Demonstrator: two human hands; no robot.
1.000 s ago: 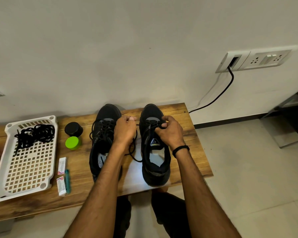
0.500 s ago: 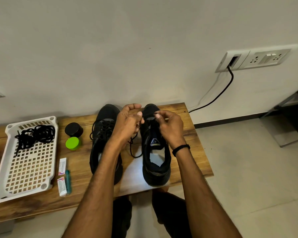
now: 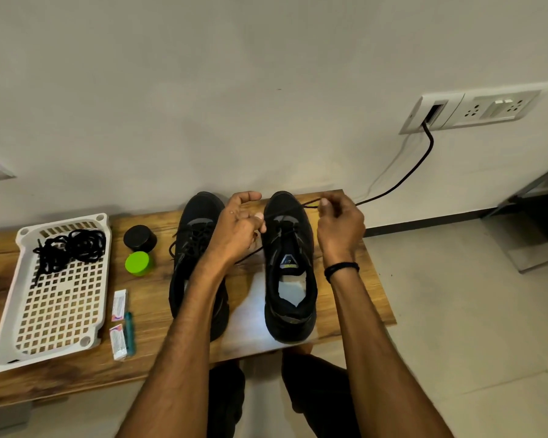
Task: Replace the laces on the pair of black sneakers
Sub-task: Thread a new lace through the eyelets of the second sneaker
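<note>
With the left grip [image 3: 238, 230] and right grip [image 3: 339, 226] each pinching the lace [image 3: 310, 203] taut, a hard pull may drag the unheld right shoe [image 3: 290, 324] off the table [image 3: 155, 295].

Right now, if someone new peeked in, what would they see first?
Probably the two hands in the middle: the left hand and the right hand each pinch a black lace, pulled tight across the toe end of one black sneaker on the wooden bench. Next comes the white basket at the left, with a tangle of black laces at its far end.
</note>
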